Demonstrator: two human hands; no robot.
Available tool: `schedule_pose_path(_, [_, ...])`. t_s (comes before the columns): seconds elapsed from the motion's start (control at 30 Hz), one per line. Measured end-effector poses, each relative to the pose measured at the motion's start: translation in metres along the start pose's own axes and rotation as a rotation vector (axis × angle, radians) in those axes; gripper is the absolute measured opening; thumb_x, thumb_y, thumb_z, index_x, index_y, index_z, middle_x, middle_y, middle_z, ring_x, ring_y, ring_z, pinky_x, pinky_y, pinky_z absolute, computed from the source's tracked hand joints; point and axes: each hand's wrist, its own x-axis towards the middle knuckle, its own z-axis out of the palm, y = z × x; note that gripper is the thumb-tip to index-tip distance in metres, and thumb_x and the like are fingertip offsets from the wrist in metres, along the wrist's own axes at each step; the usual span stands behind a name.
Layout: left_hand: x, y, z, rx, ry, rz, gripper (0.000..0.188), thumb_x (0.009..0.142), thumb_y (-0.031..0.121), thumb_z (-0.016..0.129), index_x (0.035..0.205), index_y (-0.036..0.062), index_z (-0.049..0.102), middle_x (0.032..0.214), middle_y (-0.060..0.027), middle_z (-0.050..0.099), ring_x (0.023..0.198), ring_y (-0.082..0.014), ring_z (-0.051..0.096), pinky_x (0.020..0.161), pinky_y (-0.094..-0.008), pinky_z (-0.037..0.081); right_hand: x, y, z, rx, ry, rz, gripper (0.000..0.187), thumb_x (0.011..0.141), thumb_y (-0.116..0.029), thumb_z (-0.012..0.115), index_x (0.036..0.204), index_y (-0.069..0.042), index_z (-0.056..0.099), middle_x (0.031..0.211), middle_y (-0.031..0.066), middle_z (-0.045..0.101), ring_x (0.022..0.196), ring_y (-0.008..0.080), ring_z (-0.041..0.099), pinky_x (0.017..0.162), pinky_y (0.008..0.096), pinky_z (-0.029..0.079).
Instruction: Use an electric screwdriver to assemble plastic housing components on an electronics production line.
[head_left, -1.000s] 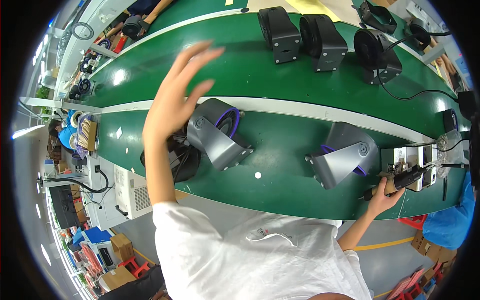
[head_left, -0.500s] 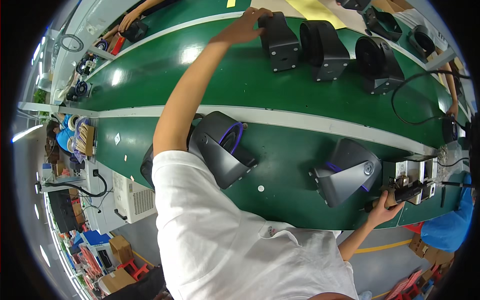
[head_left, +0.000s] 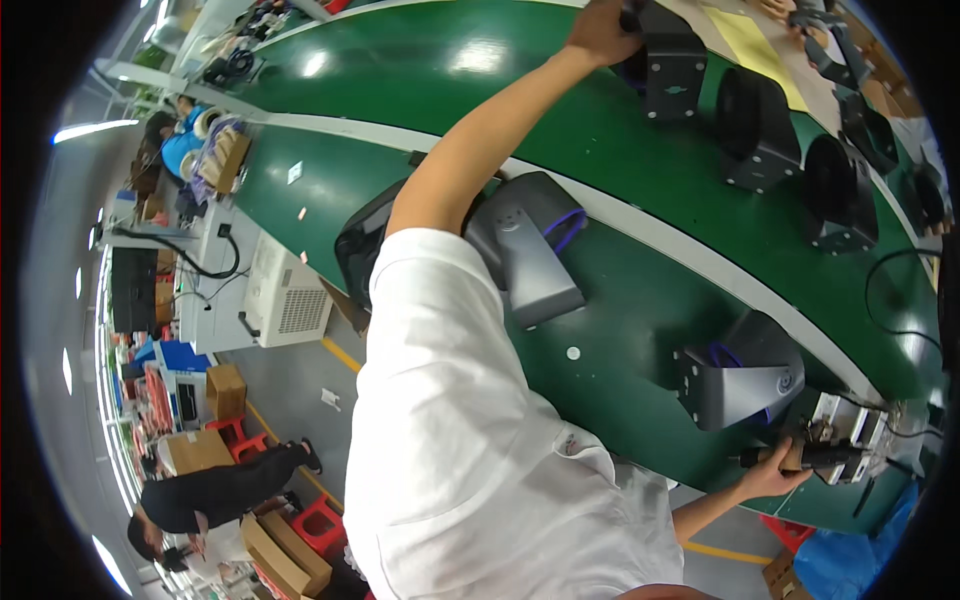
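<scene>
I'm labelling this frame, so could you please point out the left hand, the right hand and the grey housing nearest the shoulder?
left hand (head_left: pixel 600 30): head view, back of the hand.
right hand (head_left: pixel 770 472): head view, knuckles.
grey housing (head_left: pixel 530 255): head view, flat top face.

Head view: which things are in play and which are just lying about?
In play:
left hand on black housing
right hand holding black power tool

Lying about:
two grey housings
white machine
cardboard boxes
</scene>
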Motion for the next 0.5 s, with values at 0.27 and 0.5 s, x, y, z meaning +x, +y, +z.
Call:
schedule_pose_path(0.27, [-0.06,0.018,-0.225,0.417,0.075,-0.122,0.051,0.078,0.014,0.063,0.127,0.0105,0.048,0.124,-0.0137,0.051,0.108,-0.0263,0.056,0.095,-0.0351,0.044,-0.014,0.021,-0.004,0.095,0.063,0.009,0.058,0.08,-0.024,0.072,0.125,0.004,0.048,0.113,0.0173,0.06,0.094,0.0249,0.06,0.084,0.0355,0.048])
schedule_pose_path(0.5, [-0.191,-0.036,-0.342,0.281,0.241,-0.342,0.055,0.071,-0.006,0.05,0.125,0.0041,0.048,0.118,-0.0111,0.054,0.111,-0.0233,0.053,0.094,-0.0314,0.041,-0.007,0.023,-0.023,0.694,-0.111,0.05,0.057,0.084,-0.016,0.065,0.132,0.004,0.039,0.109,0.0189,0.058,0.088,0.0259,0.06,0.079,0.0369,0.05])
